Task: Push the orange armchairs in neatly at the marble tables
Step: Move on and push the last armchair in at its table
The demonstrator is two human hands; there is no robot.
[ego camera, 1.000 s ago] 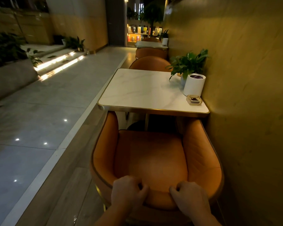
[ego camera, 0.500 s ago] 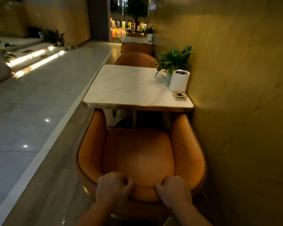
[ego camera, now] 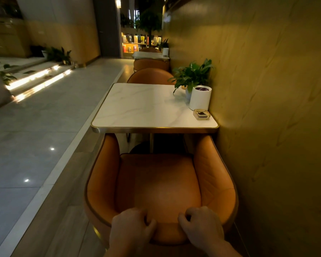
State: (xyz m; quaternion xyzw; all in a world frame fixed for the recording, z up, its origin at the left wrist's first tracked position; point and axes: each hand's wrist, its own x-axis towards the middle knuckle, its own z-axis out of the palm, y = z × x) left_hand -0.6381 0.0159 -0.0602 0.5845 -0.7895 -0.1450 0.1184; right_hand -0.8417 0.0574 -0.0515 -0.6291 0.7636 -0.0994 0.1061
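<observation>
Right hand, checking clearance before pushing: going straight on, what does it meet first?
The right hand grips the armchair backrest; beyond it, probably the near edge of the marble table, depth unclear.

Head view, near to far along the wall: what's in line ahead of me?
Left hand and right hand, orange armchair, marble table, small dish, white canister, potted plant, next armchair, third armchair, far table.

My left hand (ego camera: pixel 132 226) and right hand (ego camera: pixel 202 226) grip the orange armchair (ego camera: pixel 161 184) back. Its arms sit under the marble worktop (ego camera: pixel 146 108) edge.
</observation>
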